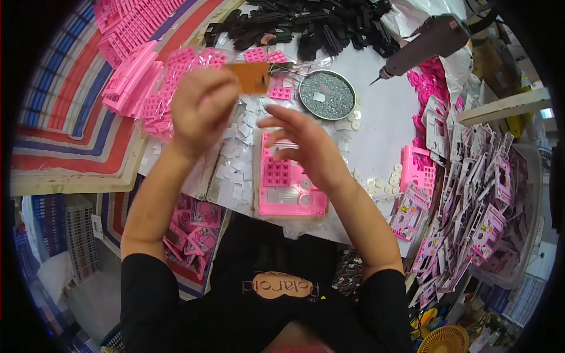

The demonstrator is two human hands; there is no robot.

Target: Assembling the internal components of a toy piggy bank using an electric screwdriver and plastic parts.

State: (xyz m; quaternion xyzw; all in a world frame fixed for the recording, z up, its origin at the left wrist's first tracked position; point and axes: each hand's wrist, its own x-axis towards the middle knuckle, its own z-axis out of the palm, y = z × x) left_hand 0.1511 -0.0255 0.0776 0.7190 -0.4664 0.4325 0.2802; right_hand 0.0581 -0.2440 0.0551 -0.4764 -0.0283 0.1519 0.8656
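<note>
My left hand (203, 109) is raised over the table with its fingers closed at the edge of a brown rectangular board (250, 78), which looks like a circuit board. Dark thin parts, perhaps wires, show at the board's right end. Slightly blurred, my right hand (309, 147) hovers with fingers spread over a pink plastic housing (292, 207). Nothing shows between those fingers. In the housing sits a pink button pad (275, 172), partly hidden by the right hand. Small white square pieces (235, 156) lie scattered left of the housing.
A round tin of small screws (327, 97) stands beyond my right hand. An electric screwdriver (424, 47) hangs at the upper right. Black parts (306, 26) pile at the back, pink button pads (182, 70) at left. Printed pink panels (459, 206) heap at right.
</note>
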